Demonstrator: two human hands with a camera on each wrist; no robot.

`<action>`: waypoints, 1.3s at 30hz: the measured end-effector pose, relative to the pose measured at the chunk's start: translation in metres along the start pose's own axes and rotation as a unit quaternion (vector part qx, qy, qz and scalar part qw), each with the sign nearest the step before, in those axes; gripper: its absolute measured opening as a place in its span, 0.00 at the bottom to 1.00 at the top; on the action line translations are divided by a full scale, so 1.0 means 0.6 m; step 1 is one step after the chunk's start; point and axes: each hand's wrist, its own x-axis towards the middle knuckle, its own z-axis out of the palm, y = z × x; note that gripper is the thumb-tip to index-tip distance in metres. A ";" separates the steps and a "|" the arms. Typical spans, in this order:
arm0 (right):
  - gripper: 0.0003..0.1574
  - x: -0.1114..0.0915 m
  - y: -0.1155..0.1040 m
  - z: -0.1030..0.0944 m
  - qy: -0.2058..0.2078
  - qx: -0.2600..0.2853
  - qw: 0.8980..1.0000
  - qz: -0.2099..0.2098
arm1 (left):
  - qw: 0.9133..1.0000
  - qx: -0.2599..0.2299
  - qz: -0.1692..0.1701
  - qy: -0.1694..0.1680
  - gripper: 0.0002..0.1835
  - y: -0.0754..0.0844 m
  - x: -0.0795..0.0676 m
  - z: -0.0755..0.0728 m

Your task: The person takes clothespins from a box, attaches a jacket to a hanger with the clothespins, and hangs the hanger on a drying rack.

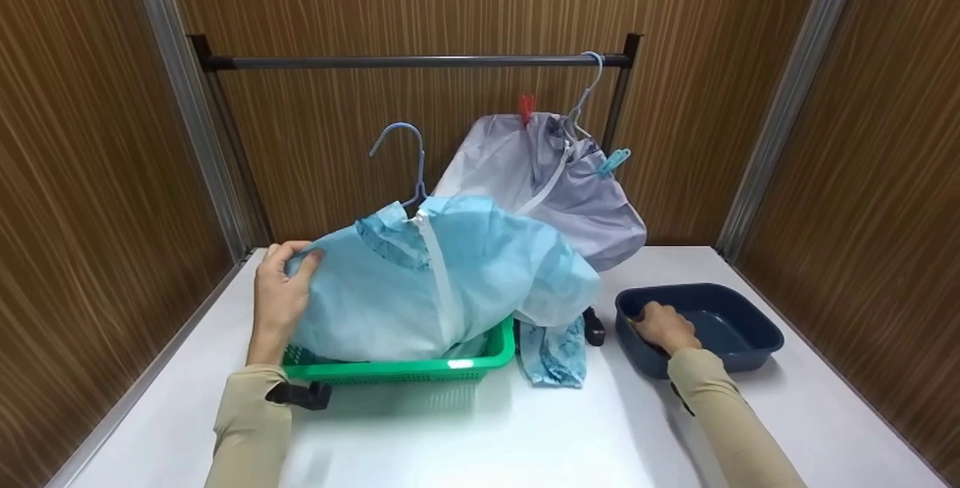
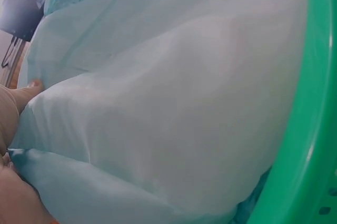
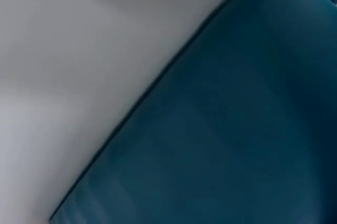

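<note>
Left hand (image 1: 281, 293) pinches the left edge of the light-blue, thin-fabric garment with white zip (image 1: 390, 293), thumb in front. Garment is on a blue hanger (image 1: 421, 166), hook off the rod, its lower part over a green perforated plastic basket (image 1: 390, 372) on the white table (image 1: 570, 443). Right hand (image 1: 666, 325) is inside the dark-blue rectangular plastic basin (image 1: 750, 345), at its left side, fingers bent; fingertips mostly hidden, can't tell if they hold anything. Behind, a lavender zipped garment (image 1: 592, 203) hangs from the dark metal rod (image 1: 420, 62), red clothespin (image 1: 526, 108) and turquoise clothespin (image 1: 615, 163) on it
</note>
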 end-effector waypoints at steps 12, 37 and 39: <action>0.28 0.001 0.005 -0.002 -0.006 0.012 1.000 0.003 | 1.000 0.006 0.007 -0.004 0.11 0.005 -0.001 -0.006; 0.14 -0.001 0.044 -0.016 0.090 0.116 0.983 -0.112 | 1.000 0.003 0.003 -0.007 0.11 0.005 -0.001 -0.006; 0.14 -0.001 0.044 -0.016 0.098 0.128 0.980 -0.118 | 1.000 0.002 0.003 -0.009 0.11 0.006 -0.001 -0.007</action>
